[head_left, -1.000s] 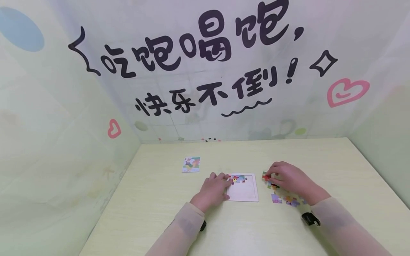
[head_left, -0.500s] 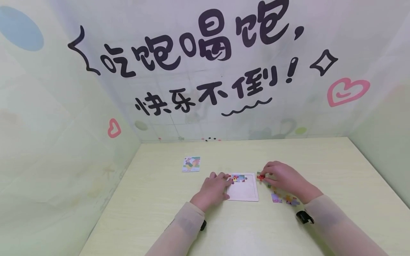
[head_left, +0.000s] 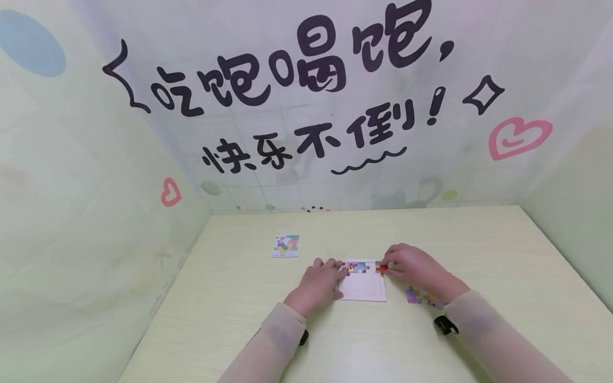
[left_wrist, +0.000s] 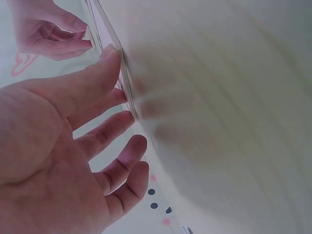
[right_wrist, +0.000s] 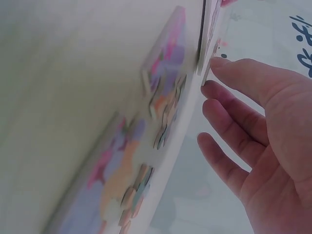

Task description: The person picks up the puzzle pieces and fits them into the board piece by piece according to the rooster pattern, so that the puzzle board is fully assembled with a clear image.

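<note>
A shallow white puzzle tray lies on the table, with joined colourful pieces in its upper left. My left hand rests on the tray's left side, its fingertips touching the rim; in the left wrist view its fingers look relaxed. Between thumb and fingertips, my right hand pinches a red and green puzzle piece over the tray's upper right corner. Seen edge-on in the right wrist view, that puzzle piece is thin. Whether it touches the tray, I cannot tell.
Several loose puzzle pieces lie right of the tray, partly hidden under my right forearm. A small picture card lies at the back left. A printed cloth wall closes off the table's far edge.
My right hand has carried the red and green puzzle piece leftward, from the loose pieces to the tray's upper right corner. My left hand stays where it was.
</note>
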`<action>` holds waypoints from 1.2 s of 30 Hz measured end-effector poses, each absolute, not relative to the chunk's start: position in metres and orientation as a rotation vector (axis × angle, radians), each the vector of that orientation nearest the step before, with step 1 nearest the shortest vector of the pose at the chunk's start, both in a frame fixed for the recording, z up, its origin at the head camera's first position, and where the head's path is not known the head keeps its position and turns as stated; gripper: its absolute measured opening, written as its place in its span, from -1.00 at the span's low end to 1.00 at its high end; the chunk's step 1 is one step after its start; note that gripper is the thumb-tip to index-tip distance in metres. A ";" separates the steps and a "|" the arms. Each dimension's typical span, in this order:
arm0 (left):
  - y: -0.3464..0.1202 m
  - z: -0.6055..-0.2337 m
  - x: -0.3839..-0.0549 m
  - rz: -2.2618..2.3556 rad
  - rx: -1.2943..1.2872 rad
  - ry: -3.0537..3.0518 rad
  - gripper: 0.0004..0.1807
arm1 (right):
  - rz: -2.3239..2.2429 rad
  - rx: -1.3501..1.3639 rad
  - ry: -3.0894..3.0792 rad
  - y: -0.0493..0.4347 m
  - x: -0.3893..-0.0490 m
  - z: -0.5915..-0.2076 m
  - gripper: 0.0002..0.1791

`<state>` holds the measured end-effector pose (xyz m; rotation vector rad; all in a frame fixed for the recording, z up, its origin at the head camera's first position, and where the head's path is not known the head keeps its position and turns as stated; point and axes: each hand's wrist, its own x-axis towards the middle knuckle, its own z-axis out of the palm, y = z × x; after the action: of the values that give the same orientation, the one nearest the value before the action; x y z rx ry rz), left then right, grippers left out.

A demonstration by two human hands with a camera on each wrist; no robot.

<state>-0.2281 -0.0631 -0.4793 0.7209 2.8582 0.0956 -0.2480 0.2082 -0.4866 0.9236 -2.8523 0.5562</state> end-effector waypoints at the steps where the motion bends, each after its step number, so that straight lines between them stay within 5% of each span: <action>1: -0.063 -0.480 -0.228 0.088 0.723 2.858 -0.28 | 0.556 0.928 -2.851 0.207 -0.248 -0.488 -0.82; 36: -0.062 -0.480 -0.228 0.053 0.723 2.854 -0.28 | 0.385 1.022 -2.816 0.186 -0.255 -0.489 -0.90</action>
<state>-0.2283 -0.0619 -0.4804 0.7226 2.8536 0.0526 -0.2552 0.1857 -0.4886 1.0224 -2.8164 0.3853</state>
